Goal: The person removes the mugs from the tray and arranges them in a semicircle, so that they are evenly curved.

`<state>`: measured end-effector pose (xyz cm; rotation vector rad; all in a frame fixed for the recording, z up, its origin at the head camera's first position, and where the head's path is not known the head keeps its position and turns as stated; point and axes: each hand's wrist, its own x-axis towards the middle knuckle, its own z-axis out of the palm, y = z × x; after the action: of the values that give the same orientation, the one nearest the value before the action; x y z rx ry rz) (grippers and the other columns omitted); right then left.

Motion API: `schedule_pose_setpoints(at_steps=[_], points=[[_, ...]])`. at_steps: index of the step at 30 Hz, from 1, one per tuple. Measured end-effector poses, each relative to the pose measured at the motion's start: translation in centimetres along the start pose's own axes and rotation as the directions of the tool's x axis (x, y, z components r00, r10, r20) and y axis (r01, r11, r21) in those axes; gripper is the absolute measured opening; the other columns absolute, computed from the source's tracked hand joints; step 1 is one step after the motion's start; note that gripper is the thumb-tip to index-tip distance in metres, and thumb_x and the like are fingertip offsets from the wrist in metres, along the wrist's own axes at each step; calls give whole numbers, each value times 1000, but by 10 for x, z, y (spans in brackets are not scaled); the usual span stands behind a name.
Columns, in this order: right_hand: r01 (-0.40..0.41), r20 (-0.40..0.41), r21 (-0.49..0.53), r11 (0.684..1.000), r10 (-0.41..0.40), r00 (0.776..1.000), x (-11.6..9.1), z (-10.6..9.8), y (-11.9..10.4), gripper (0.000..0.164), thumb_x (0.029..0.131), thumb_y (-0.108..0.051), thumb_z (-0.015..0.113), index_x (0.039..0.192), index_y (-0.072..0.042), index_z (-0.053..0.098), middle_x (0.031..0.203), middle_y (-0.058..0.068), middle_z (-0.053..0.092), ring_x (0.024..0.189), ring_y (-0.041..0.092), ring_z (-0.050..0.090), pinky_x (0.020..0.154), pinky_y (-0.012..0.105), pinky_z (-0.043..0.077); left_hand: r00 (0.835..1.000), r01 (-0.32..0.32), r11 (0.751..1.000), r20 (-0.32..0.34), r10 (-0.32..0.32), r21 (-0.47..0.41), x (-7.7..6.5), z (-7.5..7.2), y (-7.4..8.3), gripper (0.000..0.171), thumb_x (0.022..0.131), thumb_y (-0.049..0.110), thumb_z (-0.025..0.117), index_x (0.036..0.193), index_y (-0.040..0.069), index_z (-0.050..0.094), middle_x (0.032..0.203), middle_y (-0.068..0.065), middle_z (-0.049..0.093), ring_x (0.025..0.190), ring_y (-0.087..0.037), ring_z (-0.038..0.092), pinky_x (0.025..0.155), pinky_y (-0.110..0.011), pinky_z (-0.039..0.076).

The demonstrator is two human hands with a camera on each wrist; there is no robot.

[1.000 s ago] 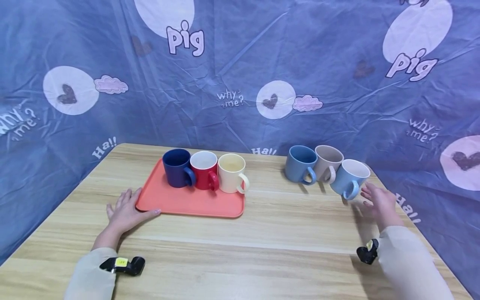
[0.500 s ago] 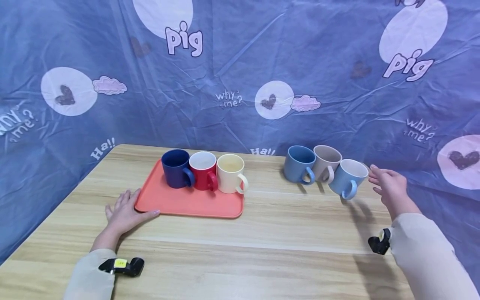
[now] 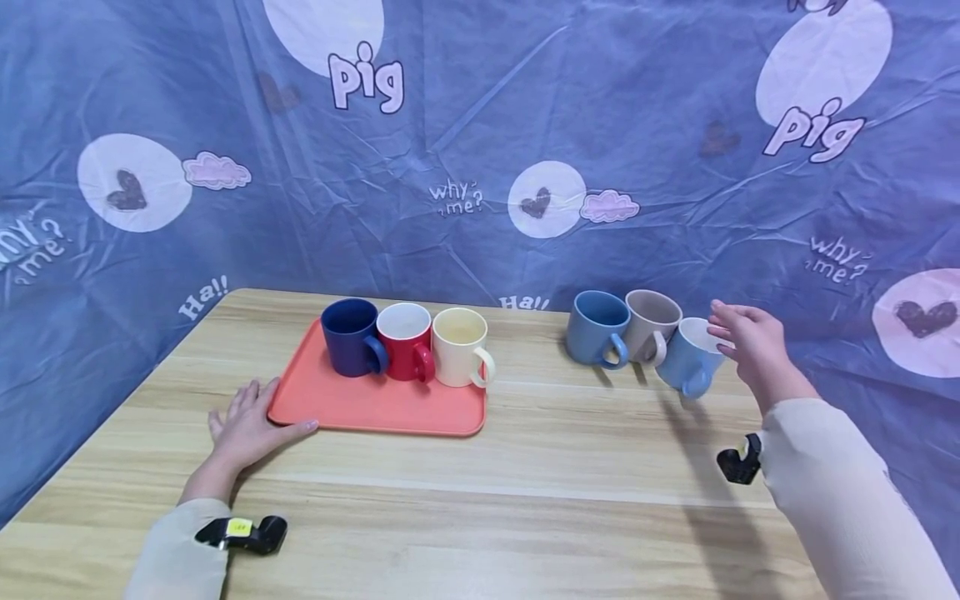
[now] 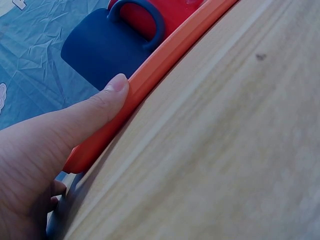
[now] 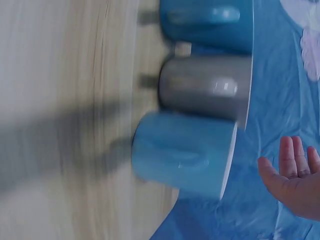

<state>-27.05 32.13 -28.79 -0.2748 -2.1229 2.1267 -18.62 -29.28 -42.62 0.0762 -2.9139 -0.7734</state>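
Note:
My left hand (image 3: 249, 435) rests at the near left corner of an orange-pink tray (image 3: 390, 410). Its thumb (image 4: 95, 112) lies straight against the front rim, and the other fingers spread along the left side. On the tray stand a navy mug (image 3: 349, 337), a red mug (image 3: 403, 340) with a white inside, and a cream mug (image 3: 459, 346). My right hand (image 3: 759, 346) hovers, fingers extended and holding nothing, just right of and above a light blue mug (image 3: 678, 358). In the right wrist view, a gap separates this hand from the light blue mug's rim.
A grey-blue mug (image 3: 596, 329) and a taupe mug (image 3: 649, 325) stand in a row left of the light blue one, at the back right of the wooden table (image 3: 525, 492). A blue printed cloth (image 3: 480, 100) hangs behind the table's back edge.
My right hand has risen from beside the light blue mug, swung out to the right, then come back left over its rim. My left hand, the tray and the mugs look unmoved.

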Motion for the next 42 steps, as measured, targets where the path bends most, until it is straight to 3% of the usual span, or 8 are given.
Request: schedule_pose_setpoints(at_steps=[5,8,11,15,18,23,33,42], points=[[34,42,-25,999,-33,999,-6,30,-4,23,80,-28,62,90,-13,48,71,-10,59,68,3,58,62,20,46,1000,3,1000,7,-3,-5,-1,0,0,104,64,62,60,134,-3,18,133,-36,9,121,-48,0,83,-65,-13],[63,117,23,998,-65,991,22,31,13,21,79,-27,64,90,-13,53,77,-4,61,73,7,59,68,26,46,1000,4,1000,11,-4,-4,-1,-1,1,104,65,62,60,134,-3,18,132,-36,9,121,-48,0,83,-65,-13],[83,175,19,996,-85,981,29,43,20,19,80,-27,62,92,-15,54,83,-2,61,78,10,59,71,29,46,1000,2,1000,11,-2,-3,-1,-1,1,104,65,62,60,134,-3,18,132,-36,9,121,-48,0,83,-66,-12],[71,214,26,997,-75,974,-4,80,4,17,84,-22,58,94,-12,49,80,-4,61,78,9,59,67,24,46,1000,1,1000,9,-1,-3,-1,-2,2,104,65,62,59,134,-3,18,133,-35,9,121,-47,0,83,-66,-12],[19,271,100,995,-45,962,-17,102,-1,15,86,-18,54,94,-8,45,78,-3,62,76,10,59,66,23,46,1000,2,1000,8,-2,-6,-1,-2,2,104,65,62,60,134,-3,18,133,-35,9,121,-47,0,83,-66,-12],[-31,326,134,991,-15,945,-17,128,9,16,87,-17,53,93,-6,44,79,-1,63,76,11,60,68,25,46,1000,3,1000,9,-3,-6,0,-2,1,104,65,63,59,135,-3,18,133,-35,9,122,-47,-1,83,-65,-13],[-65,330,58,996,42,943,-24,171,36,6,87,-15,52,92,-11,51,85,2,60,80,14,59,79,36,42,1000,1,1000,13,-1,-9,0,-1,3,106,64,63,59,135,-3,18,133,-36,8,121,-47,-1,83,-65,-14],[-111,338,14,994,100,936,-31,203,60,24,88,-14,48,107,-1,48,102,14,56,88,19,57,88,45,34,1000,0,1000,5,0,3,0,-2,2,105,64,63,59,134,-3,18,132,-36,9,121,-48,0,83,-65,-14]])
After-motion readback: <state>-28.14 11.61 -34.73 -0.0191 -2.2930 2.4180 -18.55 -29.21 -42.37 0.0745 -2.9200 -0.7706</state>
